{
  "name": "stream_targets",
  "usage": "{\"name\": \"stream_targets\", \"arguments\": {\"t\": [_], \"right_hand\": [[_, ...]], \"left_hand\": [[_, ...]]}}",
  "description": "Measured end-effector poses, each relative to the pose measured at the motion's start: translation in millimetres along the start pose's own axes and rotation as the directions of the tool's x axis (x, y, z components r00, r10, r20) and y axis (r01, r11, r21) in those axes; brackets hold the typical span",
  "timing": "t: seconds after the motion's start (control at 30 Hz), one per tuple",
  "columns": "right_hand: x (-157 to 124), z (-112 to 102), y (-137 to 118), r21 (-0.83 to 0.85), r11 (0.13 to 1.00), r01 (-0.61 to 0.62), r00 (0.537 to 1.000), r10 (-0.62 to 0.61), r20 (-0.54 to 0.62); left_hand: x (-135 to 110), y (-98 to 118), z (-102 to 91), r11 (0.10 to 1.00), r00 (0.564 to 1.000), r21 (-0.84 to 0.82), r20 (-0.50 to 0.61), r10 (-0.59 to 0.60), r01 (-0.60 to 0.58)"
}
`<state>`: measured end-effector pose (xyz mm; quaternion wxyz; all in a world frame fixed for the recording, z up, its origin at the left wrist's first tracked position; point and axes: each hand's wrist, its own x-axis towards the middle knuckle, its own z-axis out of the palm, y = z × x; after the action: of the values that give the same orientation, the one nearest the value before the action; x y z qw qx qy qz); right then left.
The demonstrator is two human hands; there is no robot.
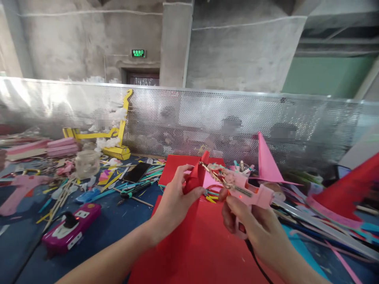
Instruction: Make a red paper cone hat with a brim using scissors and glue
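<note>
My left hand point(180, 201) is closed around a piece of red paper point(194, 177) that is bent or rolled upward between thumb and fingers. In my right hand point(251, 221) is a pink hot glue gun point(250, 191), its small red light lit and its casing partly open with inner parts showing. The gun's nozzle end points left and meets, or nearly meets, the top edge of the rolled paper; actual contact is hard to tell. Flat red sheets point(213, 240) lie under both hands. A black cord runs down from the gun's handle.
A purple power strip point(74, 228) with a plug sits at left, near another pink glue gun point(22, 189) and a clear jar point(87, 162). A yellow construction point(117, 152) stands behind. Pink point(268, 161) and red cones point(349, 193) stand at right. Perforated metal screen point(154, 118) borders the table.
</note>
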<state>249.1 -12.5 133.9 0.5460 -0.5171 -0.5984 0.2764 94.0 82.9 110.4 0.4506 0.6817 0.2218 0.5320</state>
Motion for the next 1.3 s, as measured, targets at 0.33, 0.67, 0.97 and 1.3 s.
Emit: {"name": "stream_targets", "arguments": {"t": [0.33,0.67,0.97,1.3], "right_hand": [[-0.7,0.3,1.0,-0.126,0.989,0.078,0.997,-0.077,0.012],[-0.5,3.5,7.2,-0.039,0.999,0.034,0.999,-0.033,0.037],[7.5,1.7,7.4,0.415,0.888,-0.199,0.98,0.19,0.064],[4.4,3.5,4.7,0.257,0.951,-0.171,0.983,0.184,-0.028]], "left_hand": [[-1.4,-1.4,1.1,0.998,1.0,-0.057,0.027,0.008,-0.007],[-0.3,-0.8,-0.9,0.996,0.999,-0.083,0.022,-0.036,0.038],[2.3,5.1,0.4,0.953,0.986,-0.255,0.05,-0.158,0.166],[-1.2,-2.8,1.0,0.976,0.997,-0.212,0.068,-0.028,0.042]]}}
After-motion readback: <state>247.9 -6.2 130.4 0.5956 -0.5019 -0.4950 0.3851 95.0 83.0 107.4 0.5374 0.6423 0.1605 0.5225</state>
